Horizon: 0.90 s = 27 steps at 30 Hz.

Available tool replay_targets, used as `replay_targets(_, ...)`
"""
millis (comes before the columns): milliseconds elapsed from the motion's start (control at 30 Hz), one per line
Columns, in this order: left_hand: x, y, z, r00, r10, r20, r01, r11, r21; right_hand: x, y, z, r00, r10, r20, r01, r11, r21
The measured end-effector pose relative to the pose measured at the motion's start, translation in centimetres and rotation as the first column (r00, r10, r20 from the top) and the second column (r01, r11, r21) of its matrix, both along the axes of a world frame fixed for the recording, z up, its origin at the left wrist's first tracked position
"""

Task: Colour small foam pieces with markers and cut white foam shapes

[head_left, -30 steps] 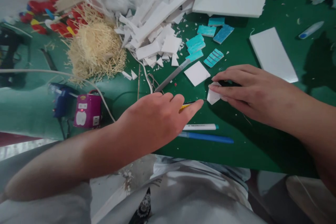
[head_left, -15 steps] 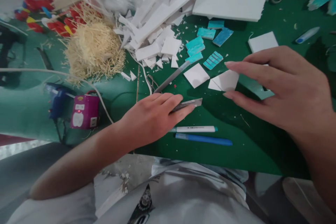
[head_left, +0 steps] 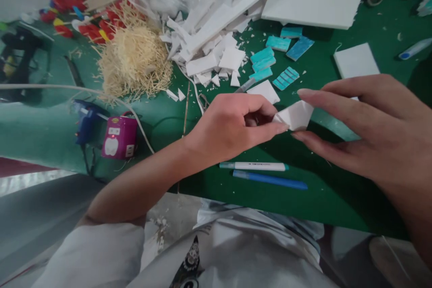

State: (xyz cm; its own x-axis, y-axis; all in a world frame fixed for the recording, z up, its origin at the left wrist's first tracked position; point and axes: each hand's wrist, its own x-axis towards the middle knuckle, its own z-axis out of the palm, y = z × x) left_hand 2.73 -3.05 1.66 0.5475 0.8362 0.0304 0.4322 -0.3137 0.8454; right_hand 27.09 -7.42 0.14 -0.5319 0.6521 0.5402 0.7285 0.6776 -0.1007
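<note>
Between my hands is a small white foam piece (head_left: 298, 115) with a crease or cut line across it, raised a little above the green table. My right hand (head_left: 367, 121) pinches its right end between thumb and fingers. My left hand (head_left: 232, 121) is closed, with its thumb and forefinger pinching the left corner of the piece. The thin metal blade is not visible now; whether it is inside my left hand is hidden. A white foam square (head_left: 265, 91) lies just behind my left fingers, next to the end of a grey metal strip (head_left: 245, 85).
Painted teal foam pieces (head_left: 285, 78) and white scraps (head_left: 231, 58) lie beyond my hands. Nearer me are a white marker (head_left: 259, 166) and a blue marker (head_left: 270, 180). Leftward are a straw-coloured shavings heap (head_left: 135, 60), a blue glue gun (head_left: 87, 119) and a magenta power adapter (head_left: 119, 138).
My left hand has moved right and up to the foam piece, and the blade it held is out of sight. The foam piece now looks tilted and raised. The view has shifted slightly left.
</note>
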Motion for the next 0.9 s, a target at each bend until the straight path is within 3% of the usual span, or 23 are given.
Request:
replay_targets(100,-0.1,-0.1,0.1,1.0,-0.01,0.003,0.01,0.999,-0.053,-0.1,0.1,-0.1,1.0,0.006,0.014,-0.005,0.998,-0.065)
replay_targets(200,-0.2,-0.1,0.1,1.0,-0.011,-0.01,0.011,0.998,-0.069,-0.3,0.1,-0.4,0.997,0.073,-0.003,-0.073,0.996,-0.04)
replay_targets(233,-0.2,-0.1,0.1,1.0,-0.009,-0.011,0.008,0.998,-0.067,-0.4,0.1,-0.6,0.999,0.024,-0.042,-0.025,0.999,-0.029)
replay_targets(367,-0.2,-0.2,0.4,1.0,0.007,-0.002,-0.007,0.998,-0.064,-0.8,-0.1,-1.1,0.997,0.023,-0.076,-0.024,1.0,-0.018)
replay_targets(533,-0.5,-0.2,1.1,1.0,-0.014,0.007,0.015,0.983,-0.182,-0.7,-0.3,-0.5,0.999,0.005,-0.047,-0.006,1.0,-0.031)
replay_targets(700,-0.5,0.0,1.3,0.999,-0.039,0.038,0.048,0.96,-0.276,-0.3,0.1,0.2,0.992,0.127,0.007,-0.127,0.992,-0.027)
replay_targets(900,-0.3,0.1,1.4,0.995,-0.027,0.097,0.061,0.925,-0.375,-0.3,0.3,0.0,0.992,0.123,0.003,-0.123,0.992,-0.04)
